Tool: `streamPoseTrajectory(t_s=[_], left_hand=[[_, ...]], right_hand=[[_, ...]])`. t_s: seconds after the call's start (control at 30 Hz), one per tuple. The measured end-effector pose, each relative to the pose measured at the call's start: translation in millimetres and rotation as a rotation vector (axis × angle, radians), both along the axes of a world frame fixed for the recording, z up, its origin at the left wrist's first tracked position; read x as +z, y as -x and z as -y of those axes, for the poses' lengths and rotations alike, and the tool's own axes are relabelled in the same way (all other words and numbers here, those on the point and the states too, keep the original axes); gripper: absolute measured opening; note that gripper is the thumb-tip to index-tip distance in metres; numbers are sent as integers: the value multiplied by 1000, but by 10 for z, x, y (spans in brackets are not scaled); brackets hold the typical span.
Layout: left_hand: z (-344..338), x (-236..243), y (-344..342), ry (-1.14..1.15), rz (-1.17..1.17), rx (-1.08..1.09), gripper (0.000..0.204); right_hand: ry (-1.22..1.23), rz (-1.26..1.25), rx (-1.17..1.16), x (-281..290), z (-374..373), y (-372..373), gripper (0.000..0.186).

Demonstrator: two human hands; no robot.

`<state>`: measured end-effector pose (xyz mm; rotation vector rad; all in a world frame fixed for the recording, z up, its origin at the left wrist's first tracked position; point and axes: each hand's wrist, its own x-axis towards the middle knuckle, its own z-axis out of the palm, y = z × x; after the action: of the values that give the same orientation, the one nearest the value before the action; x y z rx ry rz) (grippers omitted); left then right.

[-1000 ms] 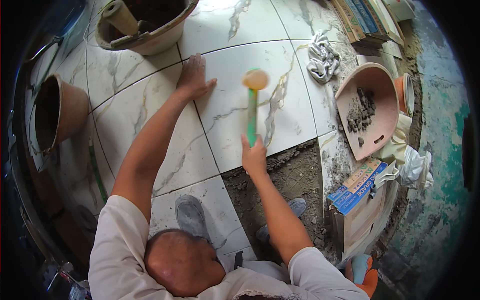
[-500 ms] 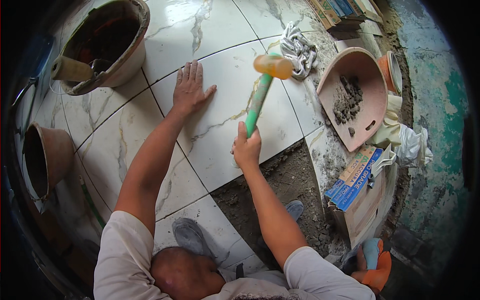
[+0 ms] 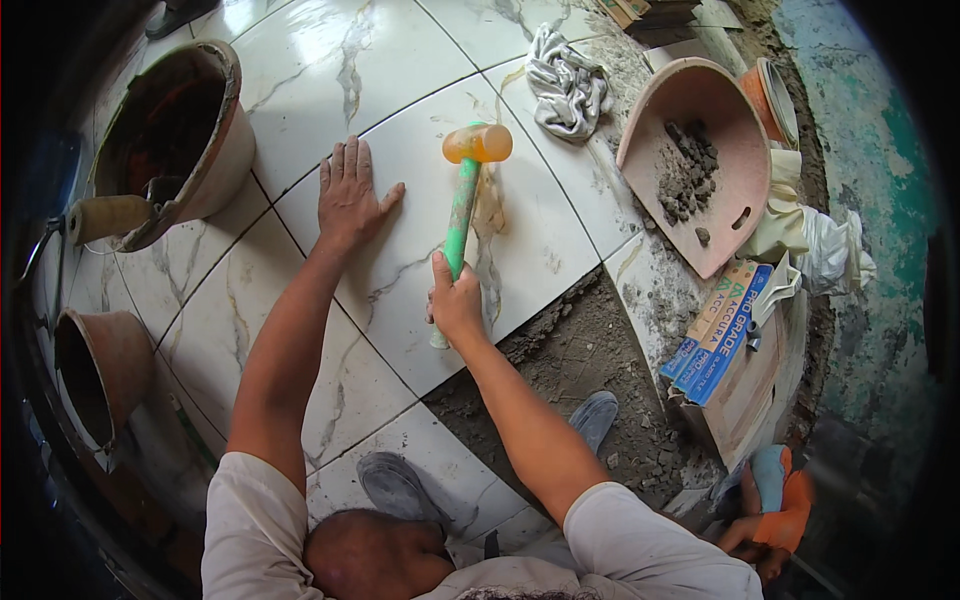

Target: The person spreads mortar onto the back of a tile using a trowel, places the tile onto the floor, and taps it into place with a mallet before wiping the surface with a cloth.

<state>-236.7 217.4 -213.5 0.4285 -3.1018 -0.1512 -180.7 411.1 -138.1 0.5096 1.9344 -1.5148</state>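
My left hand (image 3: 354,195) lies flat, fingers spread, on a white marbled tile (image 3: 380,265) near its back left edge. My right hand (image 3: 452,300) grips the green handle of a mallet (image 3: 461,215) with a translucent orange head (image 3: 477,143), held over the same tile to the right of my left hand; whether the head touches it I cannot tell. Along the tile's front edge is an open bed of grey mortar (image 3: 555,360), with one of my shoes (image 3: 595,420) on it.
Two buckets (image 3: 140,120) (image 3: 105,380) stand left. At right are a crumpled cloth (image 3: 565,85), a pink scoop with rubble (image 3: 650,200), cartons (image 3: 725,340) and loose wrapping (image 3: 830,260). Another person in orange and blue (image 3: 775,505) is at the lower right, beside a weathered wall or floor strip.
The view has shifted. My left hand has slid slightly rightward along the tile and stayed flat. The mallet has moved toward the tile's back, swinging right and then back left.
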Motion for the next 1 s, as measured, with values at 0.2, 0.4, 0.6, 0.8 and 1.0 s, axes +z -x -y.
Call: streamPoseTrajectory(t_s=[0.2, 0.4, 0.6, 0.8, 1.0], left_hand=[[-20, 59, 2, 10, 0, -26, 92], [-16, 115, 239, 47, 140, -35, 93], [-153, 57, 516, 20, 7, -255, 112], [-204, -8, 535, 60, 19, -210, 111], [-111, -78, 604, 213, 101, -253, 118]], right_hand=[[210, -123, -133, 286, -293, -180, 42], [111, -468, -199, 554, -806, -358, 34], [96, -726, -98, 258, -1048, -401, 34], [-407, -400, 169, -33, -1236, -256, 44], [-388, -903, 286, 185, -1481, -171, 36]])
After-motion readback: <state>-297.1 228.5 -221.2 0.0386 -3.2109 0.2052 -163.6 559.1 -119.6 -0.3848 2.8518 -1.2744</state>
